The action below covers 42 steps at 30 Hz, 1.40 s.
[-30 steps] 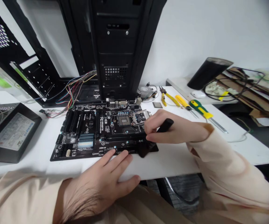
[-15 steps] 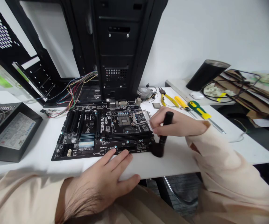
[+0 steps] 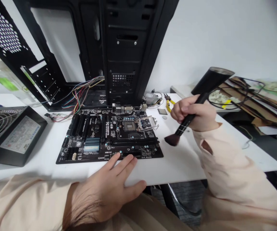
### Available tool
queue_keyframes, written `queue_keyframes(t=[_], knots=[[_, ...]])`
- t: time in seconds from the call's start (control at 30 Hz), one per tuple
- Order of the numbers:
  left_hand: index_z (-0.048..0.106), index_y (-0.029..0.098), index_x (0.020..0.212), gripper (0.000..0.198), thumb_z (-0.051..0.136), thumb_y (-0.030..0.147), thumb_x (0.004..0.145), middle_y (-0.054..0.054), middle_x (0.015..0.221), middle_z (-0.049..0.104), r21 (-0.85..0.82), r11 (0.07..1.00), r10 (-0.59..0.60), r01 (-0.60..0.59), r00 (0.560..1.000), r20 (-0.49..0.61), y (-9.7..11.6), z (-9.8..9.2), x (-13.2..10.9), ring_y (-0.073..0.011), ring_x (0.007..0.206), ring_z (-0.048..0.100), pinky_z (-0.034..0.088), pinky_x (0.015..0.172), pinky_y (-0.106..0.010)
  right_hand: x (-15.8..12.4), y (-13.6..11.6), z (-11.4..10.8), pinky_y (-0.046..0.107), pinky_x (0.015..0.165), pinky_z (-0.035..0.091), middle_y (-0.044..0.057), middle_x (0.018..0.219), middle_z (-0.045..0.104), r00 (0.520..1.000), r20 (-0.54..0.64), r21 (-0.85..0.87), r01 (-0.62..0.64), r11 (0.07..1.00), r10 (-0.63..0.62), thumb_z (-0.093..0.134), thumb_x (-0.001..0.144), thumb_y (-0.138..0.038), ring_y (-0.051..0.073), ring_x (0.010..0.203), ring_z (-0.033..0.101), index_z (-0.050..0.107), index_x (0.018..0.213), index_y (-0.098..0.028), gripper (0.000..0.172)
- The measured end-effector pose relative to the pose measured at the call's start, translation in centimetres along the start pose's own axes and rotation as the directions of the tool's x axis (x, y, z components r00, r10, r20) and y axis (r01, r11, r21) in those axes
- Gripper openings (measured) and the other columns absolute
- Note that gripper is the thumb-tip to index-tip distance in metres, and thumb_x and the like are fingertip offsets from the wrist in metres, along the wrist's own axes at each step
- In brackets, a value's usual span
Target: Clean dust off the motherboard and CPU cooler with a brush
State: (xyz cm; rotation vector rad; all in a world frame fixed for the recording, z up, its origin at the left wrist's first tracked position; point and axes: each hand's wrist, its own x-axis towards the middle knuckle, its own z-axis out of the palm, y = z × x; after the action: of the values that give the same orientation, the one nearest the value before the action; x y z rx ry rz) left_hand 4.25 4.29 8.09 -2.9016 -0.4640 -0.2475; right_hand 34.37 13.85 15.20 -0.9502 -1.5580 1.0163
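Note:
A black motherboard (image 3: 97, 134) lies flat on the white table (image 3: 177, 163), its CPU socket latch raised. My left hand (image 3: 109, 186) rests flat at the table's front edge, fingers spread, fingertips touching the board's near edge. My right hand (image 3: 193, 115) is closed round a black-handled brush (image 3: 184, 128). The brush is lifted above the table to the right of the board, its bristles pointing down and left, clear of the board.
An open black PC case (image 3: 119, 51) stands behind the board with coloured wires (image 3: 80, 93) spilling out. A power supply (image 3: 8, 134) sits at the left. A cooler fan (image 3: 150, 98), a CPU chip (image 3: 162, 111), yellow pliers, a black tumbler (image 3: 210, 80) and cardboard with cables lie to the right.
My right hand has lifted the brush off the board's right corner and swung it up and to the right. My left hand has stayed put.

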Motion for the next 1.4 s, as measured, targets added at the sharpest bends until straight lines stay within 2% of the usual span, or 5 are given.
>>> queue_keyframes(t=[0.47, 0.63, 0.87, 1.2, 1.4], knots=[[0.041, 0.027, 0.131, 0.043, 0.049, 0.035, 0.089, -0.018, 0.130, 0.051, 0.045, 0.999, 0.007, -0.006, 0.999, -0.032, 0.0, 0.0, 0.2, -0.0319, 0.124, 0.048, 0.022, 0.103, -0.049, 0.6, 0.3, 1.5, 0.027, 0.048, 0.029, -0.001, 0.042, 0.043, 0.953, -0.296, -0.491, -0.212, 0.845, 0.067, 0.055, 0.060, -0.015, 0.010, 0.049, 0.040, 0.052, 0.041, -0.017, 0.019], [0.040, 0.027, 0.131, 0.041, 0.046, 0.034, 0.091, -0.018, 0.131, 0.051, 0.051, 0.999, 0.008, -0.006, 0.999, -0.039, 0.1, 0.2, 0.1, -0.0323, 0.124, 0.048, 0.019, 0.105, -0.050, 0.5, 0.9, 1.7, 0.027, 0.050, 0.035, 0.001, 0.045, 0.050, 0.981, -0.187, -0.189, -0.082, 0.979, 0.046, 0.056, 0.065, -0.025, 0.012, 0.049, 0.046, 0.052, 0.045, -0.019, 0.022], [0.041, 0.027, 0.130, 0.043, 0.049, 0.035, 0.089, -0.017, 0.130, 0.053, 0.055, 0.998, 0.015, -0.013, 0.999, -0.034, 0.0, 0.1, 0.3, -0.0311, 0.124, 0.049, 0.024, 0.103, -0.049, 0.6, 1.0, 1.4, 0.025, 0.046, 0.026, -0.003, 0.041, 0.037, 0.980, -0.197, -0.569, -0.129, 0.812, 0.017, 0.059, 0.065, -0.016, 0.008, 0.047, 0.036, 0.047, 0.040, -0.017, 0.028], [0.039, 0.027, 0.133, 0.044, 0.047, 0.035, 0.090, -0.018, 0.132, 0.050, 0.049, 0.999, 0.018, -0.016, 0.999, -0.036, 0.0, 0.4, 0.1, -0.0325, 0.125, 0.047, 0.022, 0.104, -0.050, 0.8, 1.0, 0.4, 0.030, 0.044, 0.035, 0.000, 0.036, 0.041, 0.973, -0.112, 0.026, -0.201, 0.979, 0.203, 0.063, 0.057, -0.029, 0.010, 0.038, 0.038, 0.045, 0.035, -0.020, 0.030], [0.037, 0.027, 0.133, 0.046, 0.048, 0.036, 0.090, -0.018, 0.132, 0.050, 0.051, 0.999, 0.008, -0.006, 0.999, -0.042, 0.1, 0.5, 0.0, -0.0313, 0.126, 0.046, 0.019, 0.106, -0.049, 0.6, 0.8, 0.7, 0.040, 0.079, 0.052, -0.001, 0.036, 0.041, 0.937, -0.048, 0.048, -0.343, 0.938, 0.345, 0.066, 0.063, -0.030, 0.009, 0.039, 0.039, 0.046, 0.037, -0.019, 0.035]])
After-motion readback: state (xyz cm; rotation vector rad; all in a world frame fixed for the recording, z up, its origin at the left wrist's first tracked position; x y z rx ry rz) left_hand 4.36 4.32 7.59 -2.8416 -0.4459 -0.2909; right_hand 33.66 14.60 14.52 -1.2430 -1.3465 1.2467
